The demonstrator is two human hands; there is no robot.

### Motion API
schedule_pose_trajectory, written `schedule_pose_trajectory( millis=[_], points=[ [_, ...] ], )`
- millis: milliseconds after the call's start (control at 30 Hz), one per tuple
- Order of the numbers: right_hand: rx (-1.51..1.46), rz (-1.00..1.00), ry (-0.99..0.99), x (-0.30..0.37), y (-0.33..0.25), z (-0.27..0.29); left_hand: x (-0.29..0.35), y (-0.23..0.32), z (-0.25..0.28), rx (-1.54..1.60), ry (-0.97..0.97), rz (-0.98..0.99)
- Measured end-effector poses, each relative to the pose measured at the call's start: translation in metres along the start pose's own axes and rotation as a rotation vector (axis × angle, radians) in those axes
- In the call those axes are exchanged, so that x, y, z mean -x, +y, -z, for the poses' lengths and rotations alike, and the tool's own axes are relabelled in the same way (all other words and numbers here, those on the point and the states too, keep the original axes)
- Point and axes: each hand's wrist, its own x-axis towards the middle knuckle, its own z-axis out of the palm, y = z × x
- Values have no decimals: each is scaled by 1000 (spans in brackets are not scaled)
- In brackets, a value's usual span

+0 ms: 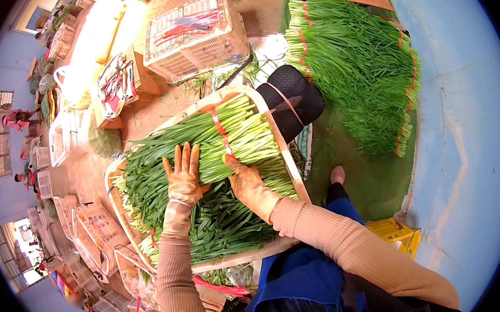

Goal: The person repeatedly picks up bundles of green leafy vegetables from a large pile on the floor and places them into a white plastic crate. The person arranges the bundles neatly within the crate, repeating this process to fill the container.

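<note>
A pale, rectangular crate point(201, 104) in front of me holds bundles of garlic chives tied with red bands. My left hand point(183, 175), in an orange-stained glove, lies with fingers spread on the leaves of the top bundle of garlic chives point(247, 134). At the near edge of that bundle's pale stems, my right hand point(251, 186), gloved too, has its thumb on the stems beside the red band point(220, 127). Its other fingers are mostly hidden; it appears to grip the bundle. More chives point(226, 230) lie beneath, nearer to me.
A black padded seat point(292, 101) stands against the crate's right side. Many banded chives point(354, 73) lie on the green floor by the blue wall point(459, 83). Ahead is an upturned basket point(190, 50) with red strips and a knife. A yellow crate point(395, 233) sits at right.
</note>
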Motion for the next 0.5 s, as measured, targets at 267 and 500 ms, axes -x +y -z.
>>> schedule_pose_trajectory(
  millis=[267, 500],
  points=[
    [-404, 102, 191, 33, 66, -16, -5, -6, -13, 16, -38, 3],
    [-1666, -59, -38, 67, 168, -6, 1, -12, -17, 49, -70, -15]
  ],
)
